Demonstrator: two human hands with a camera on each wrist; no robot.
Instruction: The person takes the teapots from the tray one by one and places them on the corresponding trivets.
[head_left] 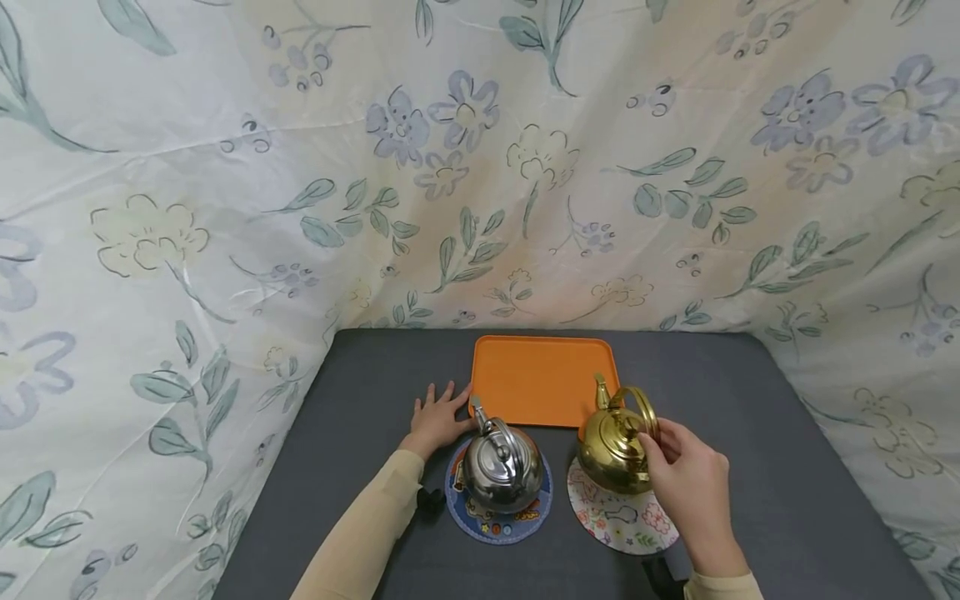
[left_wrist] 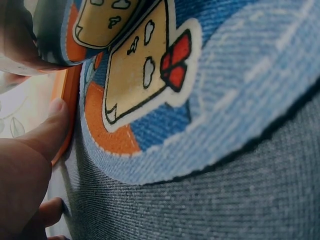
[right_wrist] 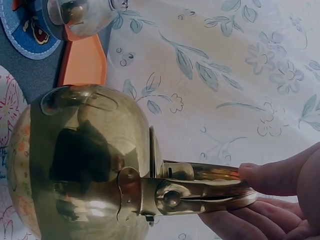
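Observation:
My right hand grips the arched handle of a shiny gold kettle, thumb on one side and fingers on the other. Its spout points away from me, and the kettle overlaps the far part of a round floral mat. On the left, my left hand lies with fingers spread at the near left edge of an orange tray; the thumb is against its side in the left wrist view. A silver kettle sits on a round blue denim-patterned mat, right of that hand.
The dark grey table carries the tray beyond both mats. A flower-printed cloth hangs behind the table and along its sides. The silver kettle's spout reaches close to the tray's near left corner.

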